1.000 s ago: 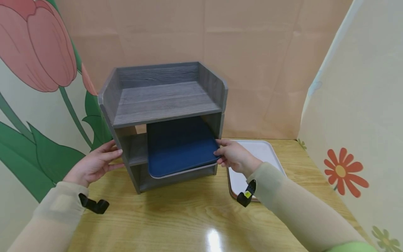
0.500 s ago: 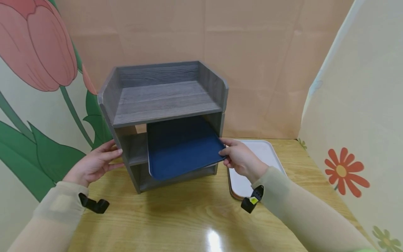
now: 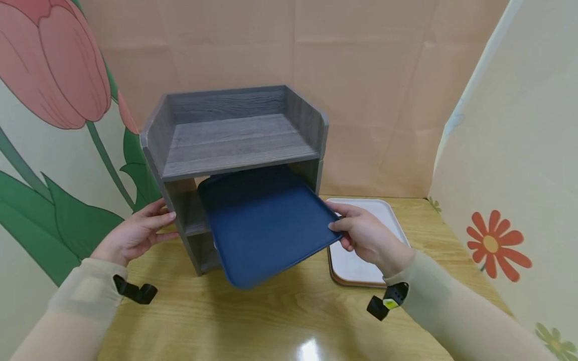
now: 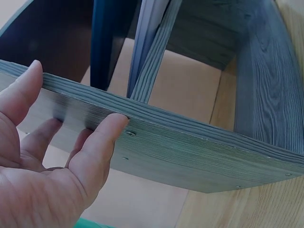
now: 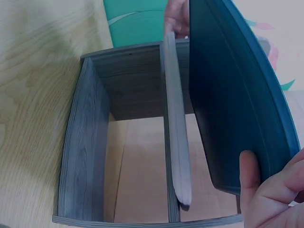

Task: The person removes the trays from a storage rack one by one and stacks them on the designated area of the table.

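- I see a glossy yellow wooden table (image 3: pixel 280 321) closed in by screens: plain tan paper behind, a painted pink tulip with green leaves on the left, orange daisies on the right
- On the table stands a grey wood-grain shelf unit (image 3: pixel 235 145) with a railed top deck and open compartments below; just to its right lies a white tray (image 3: pixel 361 260) with a brown rim
- My left hand (image 3: pixel 135 235) rests against the unit's left side panel, fingers straight; the left wrist camera shows the thumb and fingertips (image 4: pixel 102 142) pressing the panel's edge, which the head view does not resolve
- My right hand (image 3: pixel 368 238) pinches the right front corner of a dark blue tray (image 3: pixel 266 225), thumb on top
- The blue tray sits half out of the compartment under the top deck, front edge tilted down over the table
- Only the right wrist camera shows a pale tray (image 5: pixel 178 142) lying on the shelf beneath the blue one
- The blue tray is matte, rectangular, with rounded corners and a low raised lip
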Demonstrator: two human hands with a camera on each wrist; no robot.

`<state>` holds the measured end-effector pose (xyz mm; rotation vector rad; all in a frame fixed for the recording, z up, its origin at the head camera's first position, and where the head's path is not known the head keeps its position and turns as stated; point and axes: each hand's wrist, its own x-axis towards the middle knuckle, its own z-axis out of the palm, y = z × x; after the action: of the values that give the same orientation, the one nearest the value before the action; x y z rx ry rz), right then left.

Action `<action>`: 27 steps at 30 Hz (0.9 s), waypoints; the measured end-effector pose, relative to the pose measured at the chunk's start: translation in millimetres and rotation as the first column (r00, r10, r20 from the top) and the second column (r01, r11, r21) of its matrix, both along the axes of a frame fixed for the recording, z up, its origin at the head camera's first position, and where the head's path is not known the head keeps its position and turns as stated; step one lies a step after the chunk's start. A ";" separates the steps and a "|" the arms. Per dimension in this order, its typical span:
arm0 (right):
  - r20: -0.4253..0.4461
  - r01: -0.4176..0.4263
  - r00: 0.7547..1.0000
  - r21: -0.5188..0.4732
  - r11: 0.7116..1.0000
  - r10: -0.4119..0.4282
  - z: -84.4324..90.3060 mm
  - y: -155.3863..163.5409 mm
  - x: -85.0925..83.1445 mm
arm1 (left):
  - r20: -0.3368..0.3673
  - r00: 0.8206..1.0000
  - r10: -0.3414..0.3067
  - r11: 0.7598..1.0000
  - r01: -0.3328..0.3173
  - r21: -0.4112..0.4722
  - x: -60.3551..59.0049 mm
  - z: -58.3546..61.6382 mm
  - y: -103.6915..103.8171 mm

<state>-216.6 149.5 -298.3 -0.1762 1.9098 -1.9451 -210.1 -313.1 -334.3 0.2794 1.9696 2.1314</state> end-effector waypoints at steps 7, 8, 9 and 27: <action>-0.022 -0.029 0.999 -0.003 1.000 0.028 2.1 17.3 10.1 | 0.002 1.000 0.004 1.000 -0.004 -0.009 0.2 1.0 0.0; -0.022 -0.034 0.999 -0.008 0.999 0.033 2.6 20.0 11.1 | 0.002 1.000 0.003 1.000 -0.003 -0.010 0.2 1.0 0.1; -0.024 -0.040 0.999 -0.011 0.999 0.040 3.3 22.6 12.2 | 0.003 1.000 0.003 1.000 -0.003 -0.013 0.2 1.1 0.2; -0.058 -0.130 0.989 0.055 0.990 0.133 15.0 71.9 20.0 | 0.012 1.000 0.014 0.999 -0.014 -0.034 -2.1 2.4 2.1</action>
<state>-196.6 221.4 -283.3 -0.3419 1.9327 -1.8230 -212.2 -311.0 -331.9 0.2467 2.0044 2.1010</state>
